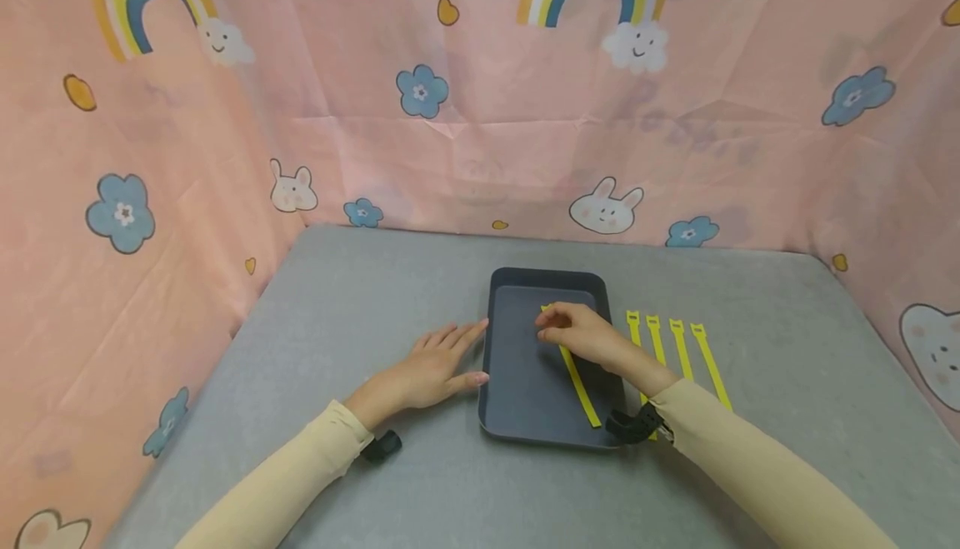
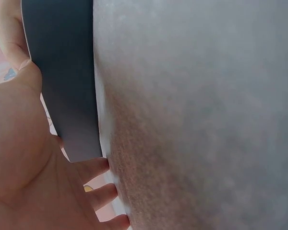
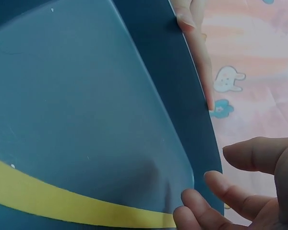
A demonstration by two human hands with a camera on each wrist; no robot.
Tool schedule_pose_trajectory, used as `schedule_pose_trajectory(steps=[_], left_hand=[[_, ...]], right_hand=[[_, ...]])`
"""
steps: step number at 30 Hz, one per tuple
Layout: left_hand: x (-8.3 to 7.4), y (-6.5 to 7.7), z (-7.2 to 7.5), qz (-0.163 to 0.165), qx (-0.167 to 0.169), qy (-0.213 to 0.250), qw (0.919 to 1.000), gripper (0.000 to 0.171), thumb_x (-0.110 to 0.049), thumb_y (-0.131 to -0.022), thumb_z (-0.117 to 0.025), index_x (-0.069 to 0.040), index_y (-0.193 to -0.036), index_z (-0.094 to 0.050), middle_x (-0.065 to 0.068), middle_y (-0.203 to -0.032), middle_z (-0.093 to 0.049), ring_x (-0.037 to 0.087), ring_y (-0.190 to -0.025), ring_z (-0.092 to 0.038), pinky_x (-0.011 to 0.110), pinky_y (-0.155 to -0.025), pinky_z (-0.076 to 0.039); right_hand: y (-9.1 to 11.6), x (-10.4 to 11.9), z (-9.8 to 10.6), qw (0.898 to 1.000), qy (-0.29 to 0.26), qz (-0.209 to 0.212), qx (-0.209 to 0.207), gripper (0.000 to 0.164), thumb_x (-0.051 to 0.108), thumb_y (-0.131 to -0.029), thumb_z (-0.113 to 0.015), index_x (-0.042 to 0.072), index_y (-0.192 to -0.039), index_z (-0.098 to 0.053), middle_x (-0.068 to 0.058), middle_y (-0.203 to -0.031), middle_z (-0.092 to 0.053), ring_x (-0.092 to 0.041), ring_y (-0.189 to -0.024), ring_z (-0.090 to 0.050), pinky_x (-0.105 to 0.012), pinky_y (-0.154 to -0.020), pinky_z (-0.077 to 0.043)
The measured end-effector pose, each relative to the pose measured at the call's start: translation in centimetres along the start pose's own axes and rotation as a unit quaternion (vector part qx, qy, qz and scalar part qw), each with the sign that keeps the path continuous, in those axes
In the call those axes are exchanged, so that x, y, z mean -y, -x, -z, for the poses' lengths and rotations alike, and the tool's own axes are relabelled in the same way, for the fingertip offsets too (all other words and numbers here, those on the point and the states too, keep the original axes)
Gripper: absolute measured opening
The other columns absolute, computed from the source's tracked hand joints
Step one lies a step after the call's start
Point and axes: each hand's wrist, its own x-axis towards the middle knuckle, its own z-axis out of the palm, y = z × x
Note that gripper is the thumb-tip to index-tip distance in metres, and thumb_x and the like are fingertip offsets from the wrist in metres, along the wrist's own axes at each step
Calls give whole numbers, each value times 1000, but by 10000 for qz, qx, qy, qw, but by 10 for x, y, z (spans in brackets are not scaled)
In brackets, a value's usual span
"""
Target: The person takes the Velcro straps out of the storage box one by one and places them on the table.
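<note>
A dark grey rectangular tray rests on the table, with one yellow cable tie lying lengthwise in its right half. My left hand is spread on the tabletop at the tray's left side, thumb and fingertips touching its wall. Over the tray, my right hand hovers above the upper part of the tie and hides some of it. In the right wrist view, its thumb and forefinger stand apart with nothing between them, while the lower fingers overlap the end of the yellow tie.
Several more yellow cable ties lie side by side to the right of the tray, partly covered by the right forearm. The grey table is enclosed by a pink patterned cloth at the back and sides.
</note>
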Motion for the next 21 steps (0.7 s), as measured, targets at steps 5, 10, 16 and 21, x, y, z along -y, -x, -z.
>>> schedule_pose_trajectory(steps=[5, 10, 16, 21], left_hand=[[0, 0, -1, -11, -55, 3, 10000, 80, -68, -91, -31, -32, -152, 6, 4, -159, -19, 34, -147, -17, 58, -115, -16], [0, 0, -2, -19, -22, -23, 10000, 80, -68, -91, -31, -32, -152, 7, 4, -160, -18, 34, -147, -16, 58, -115, -16], [0, 0, -2, -51, -38, -19, 10000, 80, -67, -91, -31, -32, -152, 7, 4, -160, -18, 35, -147, -17, 59, -115, -17], [0, 0, -2, -53, -62, -19, 10000, 80, -67, -91, -32, -31, -152, 5, 4, -160, -19, 35, -147, -17, 59, -114, -17]], right_hand=[[-1, 0, 7, 9997, 120, 159, -146, 31, 23, -93, -58, 4, -117, -59, -13, -117, -63, -25, -106, -60, -40, -88, -49], [-6, -1, 17, 9988, 216, 155, -418, 29, 22, -93, -58, 6, -117, -60, -13, -115, -64, -24, -99, -61, -36, -82, -51], [-12, -8, 26, 9991, 159, 88, -373, 31, 23, -94, -57, 6, -120, -58, -13, -116, -62, -27, -99, -60, -37, -79, -50], [-16, -13, 28, 9987, 317, 226, -334, 33, 20, -93, -58, 4, -122, -56, -16, -117, -60, -27, -99, -60, -39, -81, -50]])
